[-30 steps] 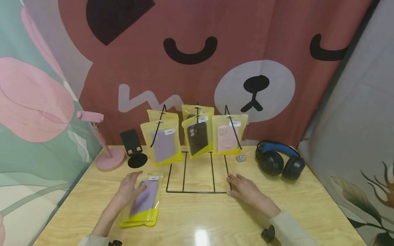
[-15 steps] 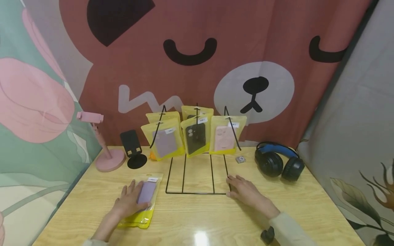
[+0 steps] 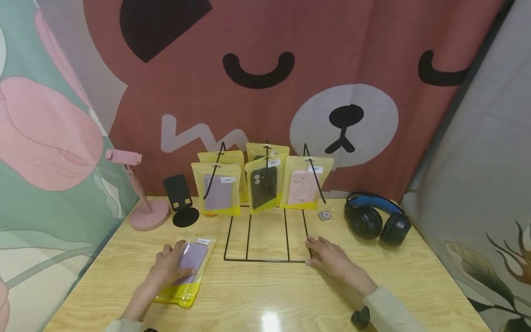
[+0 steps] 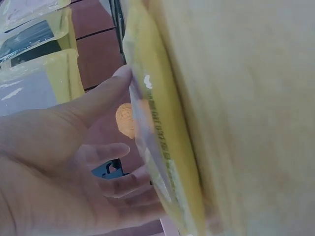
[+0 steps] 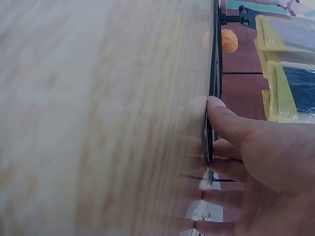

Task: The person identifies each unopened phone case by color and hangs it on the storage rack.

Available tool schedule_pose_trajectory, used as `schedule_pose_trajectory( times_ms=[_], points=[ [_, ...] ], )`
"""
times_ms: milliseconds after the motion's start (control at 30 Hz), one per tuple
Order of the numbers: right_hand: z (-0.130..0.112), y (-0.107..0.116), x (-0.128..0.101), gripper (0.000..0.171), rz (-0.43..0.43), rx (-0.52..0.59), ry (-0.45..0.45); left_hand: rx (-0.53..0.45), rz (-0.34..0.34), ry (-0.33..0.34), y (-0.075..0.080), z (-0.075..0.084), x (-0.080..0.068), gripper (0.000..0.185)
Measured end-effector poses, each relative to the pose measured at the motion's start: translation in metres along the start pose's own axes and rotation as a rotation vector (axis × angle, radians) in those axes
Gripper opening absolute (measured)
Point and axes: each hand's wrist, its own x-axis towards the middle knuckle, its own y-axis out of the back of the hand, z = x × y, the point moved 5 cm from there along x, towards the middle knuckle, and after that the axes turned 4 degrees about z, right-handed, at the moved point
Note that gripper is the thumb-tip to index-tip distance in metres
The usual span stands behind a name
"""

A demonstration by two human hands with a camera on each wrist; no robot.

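A clear-and-yellow pouch with a purple phone case (image 3: 192, 258) lies at the table's left front. My left hand (image 3: 163, 269) grips it across its width, fingers at the left edge and thumb on its face near the right side. In the left wrist view the thumb tip touches the pouch (image 4: 170, 132); some fingertips are hidden behind it. My right hand (image 3: 332, 260) rests at the right side of the black wire rack's base (image 3: 265, 261). In the right wrist view, thumb and fingers of the right hand (image 5: 266, 167) touch the rack's edge, fairly straight.
Several pouched phone cases hang on the rack's hooks, among them a purple one (image 3: 217, 191), a black one (image 3: 265, 186) and a pink one (image 3: 303, 186). A pink stand (image 3: 149, 214) and a black phone stand (image 3: 184, 216) are at left. Headphones (image 3: 375, 216) and a small square gadget (image 3: 325, 215) are at right.
My left hand has come down onto the pouch, its fingers drawing in, and the pouch has slid slightly left. The hanging purple pouch has swung a little. My right hand stays put.
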Motion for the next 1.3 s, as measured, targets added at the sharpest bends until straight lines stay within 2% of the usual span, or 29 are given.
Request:
schedule_pose_trajectory(
  times_ms=[167, 233, 433, 567, 700, 800, 933, 1033, 1167, 1233, 1300],
  points=[
    [0.002, -0.003, 0.0, 0.057, 0.003, 0.003, 0.0, -0.084, -0.037, 0.029, 0.004, -0.001, 0.007, 0.088],
    [0.002, -0.003, 0.0, 0.057, 0.006, -0.001, -0.004, -0.104, -0.048, 0.019, 0.006, -0.004, 0.01, 0.084],
    [0.002, -0.003, -0.001, 0.057, 0.003, -0.002, -0.004, -0.195, -0.057, 0.0, 0.009, -0.015, 0.012, 0.05],
    [0.002, -0.003, -0.002, 0.057, 0.0, -0.002, -0.006, -0.235, -0.04, -0.007, 0.009, -0.018, 0.011, 0.04],
    [0.001, -0.003, -0.002, 0.057, 0.004, 0.006, -0.006, -0.241, 0.004, -0.031, 0.014, -0.018, 0.01, 0.043],
    [0.001, -0.003, -0.002, 0.057, 0.005, 0.011, -0.01, -0.271, 0.022, -0.074, 0.02, -0.016, 0.009, 0.048],
    [0.001, -0.003, -0.003, 0.057, 0.006, 0.008, -0.016, -0.368, -0.012, -0.129, 0.027, -0.015, 0.007, 0.054],
    [0.001, -0.003, -0.003, 0.057, 0.004, 0.009, -0.009, -0.453, -0.052, -0.117, 0.033, -0.015, 0.003, 0.049],
    [0.001, -0.002, -0.003, 0.057, 0.0, 0.012, 0.004, -0.484, -0.014, -0.166, 0.051, -0.008, -0.007, 0.037],
    [0.001, -0.001, -0.002, 0.057, 0.001, 0.009, 0.007, -0.479, 0.034, -0.245, 0.063, -0.001, -0.014, 0.033],
    [0.001, -0.001, -0.002, 0.057, 0.007, 0.005, 0.01, -0.517, 0.049, -0.3, 0.074, 0.006, -0.021, 0.032]
  ],
)
